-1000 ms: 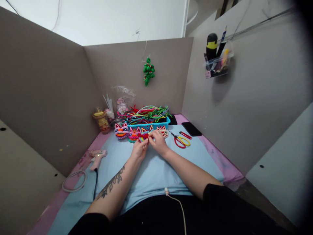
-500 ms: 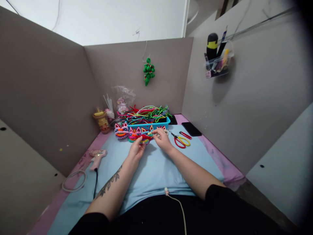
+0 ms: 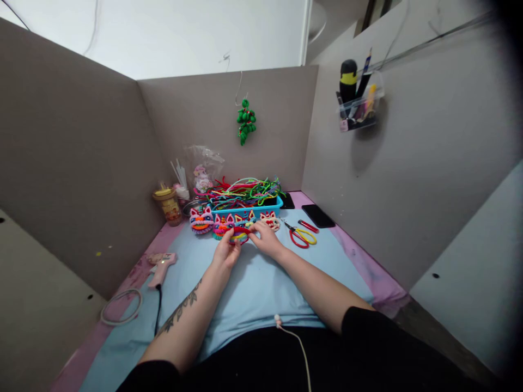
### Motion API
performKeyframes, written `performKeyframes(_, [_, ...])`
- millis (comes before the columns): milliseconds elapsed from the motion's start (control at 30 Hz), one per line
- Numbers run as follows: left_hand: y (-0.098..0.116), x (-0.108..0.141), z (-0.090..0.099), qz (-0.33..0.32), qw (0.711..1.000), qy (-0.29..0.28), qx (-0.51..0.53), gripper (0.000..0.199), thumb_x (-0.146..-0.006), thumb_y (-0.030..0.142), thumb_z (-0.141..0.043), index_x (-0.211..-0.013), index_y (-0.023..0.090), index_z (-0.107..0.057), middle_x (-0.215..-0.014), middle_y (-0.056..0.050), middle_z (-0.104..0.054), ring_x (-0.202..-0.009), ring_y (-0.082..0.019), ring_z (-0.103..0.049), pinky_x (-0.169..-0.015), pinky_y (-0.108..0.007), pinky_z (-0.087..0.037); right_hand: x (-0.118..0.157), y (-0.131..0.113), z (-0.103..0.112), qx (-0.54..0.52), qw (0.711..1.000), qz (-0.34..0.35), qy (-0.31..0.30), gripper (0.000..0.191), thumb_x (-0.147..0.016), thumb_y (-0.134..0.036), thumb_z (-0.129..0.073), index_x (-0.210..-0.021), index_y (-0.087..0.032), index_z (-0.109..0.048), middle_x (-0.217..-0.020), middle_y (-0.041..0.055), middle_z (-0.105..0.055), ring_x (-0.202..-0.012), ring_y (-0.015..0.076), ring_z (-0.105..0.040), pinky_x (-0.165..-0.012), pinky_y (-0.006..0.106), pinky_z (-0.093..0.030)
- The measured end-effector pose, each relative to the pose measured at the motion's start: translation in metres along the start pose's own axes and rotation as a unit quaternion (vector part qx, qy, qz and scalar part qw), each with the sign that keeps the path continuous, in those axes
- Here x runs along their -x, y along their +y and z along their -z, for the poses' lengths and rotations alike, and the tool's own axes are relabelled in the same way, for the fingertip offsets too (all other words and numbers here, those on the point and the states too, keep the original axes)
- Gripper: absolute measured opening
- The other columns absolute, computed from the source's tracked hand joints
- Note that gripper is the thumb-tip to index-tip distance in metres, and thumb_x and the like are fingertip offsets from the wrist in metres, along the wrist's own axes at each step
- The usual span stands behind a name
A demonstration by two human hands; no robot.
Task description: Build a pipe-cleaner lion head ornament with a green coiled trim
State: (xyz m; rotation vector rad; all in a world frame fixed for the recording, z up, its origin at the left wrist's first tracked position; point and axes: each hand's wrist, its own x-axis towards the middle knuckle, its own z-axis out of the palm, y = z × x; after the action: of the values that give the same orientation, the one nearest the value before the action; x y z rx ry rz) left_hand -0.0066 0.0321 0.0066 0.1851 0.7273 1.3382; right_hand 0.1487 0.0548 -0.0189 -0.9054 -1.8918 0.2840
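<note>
My left hand (image 3: 226, 251) is closed around a small curved pipe-cleaner piece (image 3: 241, 235), red on top with yellow and other colours below. From the other side my right hand (image 3: 266, 240) pinches its right end with thumb and fingertips. Right behind the hands stand several fuzzy animal heads with pointed ears: a pink and purple head (image 3: 201, 220) at left, a red-eared head (image 3: 223, 224) partly behind the held piece, a yellow-eared head (image 3: 244, 218), and a cream and red head (image 3: 269, 221) partly covered by my right hand.
A blue basket (image 3: 279, 206) heaped with pipe cleaners (image 3: 249, 189) stands behind. Scissors (image 3: 301, 237), a red-handled tool (image 3: 309, 226) and a phone (image 3: 318, 216) lie right. Left are a pink glue gun (image 3: 162, 269) with its cord and a yellow-lidded cup (image 3: 168, 206).
My right hand has come down and slightly left, from above the piece to its right end. More of the cream and red head shows now. My left hand keeps its hold.
</note>
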Motion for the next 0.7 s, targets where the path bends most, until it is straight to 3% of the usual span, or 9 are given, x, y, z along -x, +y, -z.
performKeyframes(167, [-0.006, 0.001, 0.002, -0.061, 0.997, -0.007, -0.052, 0.007, -0.076, 0.008, -0.062, -0.082, 0.012, -0.06, -0.07, -0.003, -0.065, -0.056, -0.009, -0.06, -0.043, -0.013, -0.046, 0.0, -0.003, 0.0, -0.08, 0.995, -0.065, 0.007, 0.015, -0.074, -0.018, -0.058, -0.088, -0.019, -0.061, -0.085, 0.0026, -0.058, -0.08, 0.0162, -0.055, -0.073, 0.031, -0.045])
performKeyframes(267, [-0.012, 0.006, 0.002, -0.139, 0.98, -0.06, -0.131, 0.022, -0.068, 0.01, -0.07, -0.086, 0.015, -0.058, -0.073, -0.002, -0.065, -0.059, -0.01, -0.061, -0.045, -0.014, -0.045, 0.001, -0.006, -0.002, -0.173, 0.978, -0.11, 0.027, 0.025, -0.072, -0.024, -0.061, -0.097, -0.021, -0.059, -0.097, 0.0042, -0.057, -0.088, 0.0173, -0.056, -0.075, 0.031, -0.047])
performKeyframes(333, [-0.016, 0.011, 0.001, -0.175, 0.965, -0.086, -0.175, 0.037, -0.062, 0.013, -0.075, -0.094, 0.018, -0.056, -0.078, -0.001, -0.066, -0.061, -0.011, -0.062, -0.047, -0.015, -0.045, 0.002, -0.009, -0.004, -0.271, 0.947, -0.17, 0.02, 0.027, -0.072, -0.029, -0.063, -0.097, -0.022, -0.057, -0.099, 0.004, -0.058, -0.089, 0.0174, -0.057, -0.074, 0.031, -0.049])
performKeyframes(433, [-0.02, 0.015, 0.0, -0.198, 0.952, -0.097, -0.211, 0.057, -0.057, 0.016, -0.079, -0.106, 0.021, -0.052, -0.084, -0.002, -0.066, -0.064, -0.011, -0.062, -0.051, -0.016, -0.046, 0.003, -0.014, -0.005, -0.425, 0.866, -0.262, -0.018, 0.031, -0.07, -0.034, -0.067, -0.095, -0.023, -0.054, -0.097, 0.0027, -0.059, -0.083, 0.0165, -0.06, -0.07, 0.032, -0.051])
performKeyframes(500, [-0.022, 0.014, 0.001, -0.204, 0.949, -0.106, -0.217, 0.066, -0.056, 0.017, -0.08, -0.114, 0.022, -0.049, -0.088, -0.003, -0.065, -0.067, -0.012, -0.063, -0.054, -0.018, -0.047, 0.004, -0.017, -0.004, -0.495, 0.821, -0.283, -0.042, 0.033, -0.068, -0.035, -0.07, -0.093, -0.023, -0.054, -0.094, 0.0018, -0.059, -0.08, 0.0164, -0.061, -0.068, 0.034, -0.053])
performKeyframes(600, [-0.024, 0.01, 0.005, -0.218, 0.941, -0.131, -0.223, 0.073, -0.057, 0.016, -0.08, -0.121, 0.023, -0.045, -0.098, -0.005, -0.065, -0.077, -0.015, -0.064, -0.064, -0.021, -0.05, 0.004, -0.02, -0.002, -0.547, 0.788, -0.279, -0.049, 0.037, -0.063, -0.032, -0.076, -0.091, -0.022, -0.055, -0.089, 0.0006, -0.06, -0.076, 0.0159, -0.061, -0.067, 0.034, -0.054])
performKeyframes(700, [-0.024, 0.008, 0.008, -0.218, 0.938, -0.156, -0.22, 0.079, -0.057, 0.013, -0.08, -0.126, 0.025, -0.042, -0.105, -0.006, -0.063, -0.087, -0.016, -0.063, -0.076, -0.024, -0.051, 0.003, -0.019, -0.001, -0.557, 0.781, -0.28, -0.035, 0.038, -0.06, -0.03, -0.079, -0.09, -0.021, -0.056, -0.088, 0.0002, -0.061, -0.074, 0.0143, -0.061, -0.065, 0.03, -0.053])
